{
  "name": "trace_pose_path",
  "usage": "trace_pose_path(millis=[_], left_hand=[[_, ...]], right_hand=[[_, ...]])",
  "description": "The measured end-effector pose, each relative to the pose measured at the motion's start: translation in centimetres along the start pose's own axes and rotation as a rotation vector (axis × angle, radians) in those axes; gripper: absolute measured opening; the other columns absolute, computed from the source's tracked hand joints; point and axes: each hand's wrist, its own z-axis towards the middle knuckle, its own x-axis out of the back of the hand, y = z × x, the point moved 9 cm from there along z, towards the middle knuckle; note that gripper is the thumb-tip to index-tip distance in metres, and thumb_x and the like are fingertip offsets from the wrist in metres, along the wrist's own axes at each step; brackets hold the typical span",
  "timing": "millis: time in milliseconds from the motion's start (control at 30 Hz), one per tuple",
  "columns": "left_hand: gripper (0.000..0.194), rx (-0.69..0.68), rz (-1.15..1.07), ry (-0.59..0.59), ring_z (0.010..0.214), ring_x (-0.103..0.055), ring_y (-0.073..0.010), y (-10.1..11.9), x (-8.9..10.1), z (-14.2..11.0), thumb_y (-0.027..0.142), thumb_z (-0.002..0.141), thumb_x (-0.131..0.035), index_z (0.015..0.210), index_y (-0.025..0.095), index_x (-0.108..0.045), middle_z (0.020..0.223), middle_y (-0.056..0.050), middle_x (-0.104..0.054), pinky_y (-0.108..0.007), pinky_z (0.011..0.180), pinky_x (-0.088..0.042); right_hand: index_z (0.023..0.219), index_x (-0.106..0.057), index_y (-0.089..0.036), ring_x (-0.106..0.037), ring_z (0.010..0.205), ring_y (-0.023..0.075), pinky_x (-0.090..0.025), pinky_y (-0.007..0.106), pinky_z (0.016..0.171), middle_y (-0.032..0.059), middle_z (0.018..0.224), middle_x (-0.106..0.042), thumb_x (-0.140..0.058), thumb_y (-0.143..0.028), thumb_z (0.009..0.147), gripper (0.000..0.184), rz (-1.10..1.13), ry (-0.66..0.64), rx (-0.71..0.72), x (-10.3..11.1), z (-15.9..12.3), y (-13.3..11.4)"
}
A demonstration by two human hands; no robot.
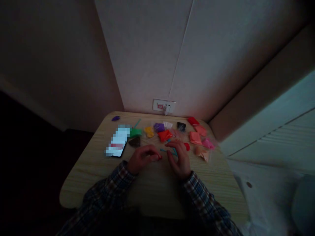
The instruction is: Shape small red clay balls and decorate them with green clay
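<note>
My left hand [142,158] is closed, with a small red lump of modelling clay [159,157] pinched at its fingertips. Just to the right, my right hand [181,160] is held with its thumb and curved fingers apart and nothing visible between them. Thin blue plastic tools [163,150] lie on the table by the right fingers, partly covered by that hand. Behind the right hand sits a bit of bright red clay [187,146], part of it hidden.
A lit phone [119,141] lies at the left on the wooden table [98,183]. Bags of coloured clay, among them red [164,135], yellow [149,131], green [135,132] and brown [135,142], spread across the back. A wall socket [164,106] is behind.
</note>
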Motion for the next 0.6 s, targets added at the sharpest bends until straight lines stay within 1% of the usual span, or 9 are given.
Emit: trace_pose_path(millis=[100,300,433,600], left_hand=[[0.03,-0.027,0.057,0.042,0.063,-0.055,-0.0152,-0.2,0.3,-0.3,0.043,0.072,-0.068,0.068,0.014,-0.061,0.066,-0.003,-0.06,-0.029,0.065,-0.047],[0.025,-0.04,0.163,0.147,0.066,-0.056,-0.0162,-0.9,1.9,-0.6,0.038,0.067,-0.071,0.069,0.015,-0.06,0.068,-0.002,-0.061,-0.029,0.066,-0.048],[0.024,-0.046,0.203,0.151,0.065,-0.056,-0.0165,-1.1,2.0,-0.6,0.038,0.068,-0.069,0.067,0.015,-0.062,0.068,-0.003,-0.062,-0.029,0.065,-0.048],[0.023,-0.054,0.222,0.137,0.063,-0.056,-0.0163,-1.0,1.9,-0.6,0.038,0.07,-0.066,0.068,0.015,-0.065,0.067,-0.004,-0.063,-0.029,0.063,-0.048]], right_hand=[[0.097,-0.058,-0.019,-0.054,0.095,0.0224,-0.043,0.04,0.083,0.0071,0.096,-0.06,-0.048,-0.016,0.084,0.017,-0.013,0.021,0.002,0.0,0.0,0.4],[0.093,-0.059,-0.019,-0.054,0.096,0.0224,-0.043,0.039,0.084,0.0067,0.095,-0.06,-0.046,-0.016,0.083,0.016,-0.019,0.06,0.0,0.2,-0.2,1.1],[0.091,-0.059,-0.02,-0.055,0.092,0.022,-0.044,0.039,0.081,0.0058,0.091,-0.059,-0.046,-0.016,0.083,0.016,-0.014,0.076,-0.009,0.2,-0.4,1.5],[0.09,-0.059,-0.02,-0.055,0.092,0.0216,-0.045,0.039,0.083,0.0057,0.092,-0.059,-0.045,-0.016,0.083,0.016,0.003,0.076,-0.006,0.0,-0.4,1.7]])
